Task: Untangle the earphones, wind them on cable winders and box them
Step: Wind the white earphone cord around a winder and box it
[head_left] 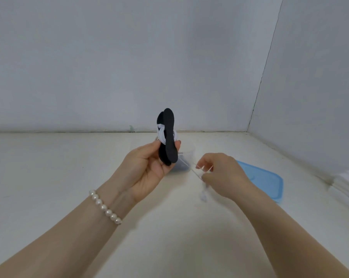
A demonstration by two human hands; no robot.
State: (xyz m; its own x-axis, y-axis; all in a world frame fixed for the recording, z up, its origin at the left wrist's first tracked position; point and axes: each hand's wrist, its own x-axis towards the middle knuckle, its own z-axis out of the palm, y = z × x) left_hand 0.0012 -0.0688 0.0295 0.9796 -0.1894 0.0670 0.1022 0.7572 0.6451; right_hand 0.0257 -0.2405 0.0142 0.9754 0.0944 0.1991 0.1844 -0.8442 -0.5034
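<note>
My left hand (149,169) grips a black cable winder (169,137) upright above the table, edge-on to the camera. White earphone cable (162,135) is wound around its narrow middle. A loose length of the cable (186,167) runs down and to the right from the winder to my right hand (221,175), which pinches it between thumb and fingers. A white earbud end (203,194) dangles below that hand. Behind the hands stands a clear plastic box (186,157), mostly hidden.
A light blue lid (267,181) lies flat on the white table (49,167) to the right of my right hand. Grey walls close the table at the back and right. A pearl bracelet (105,207) is on my left wrist.
</note>
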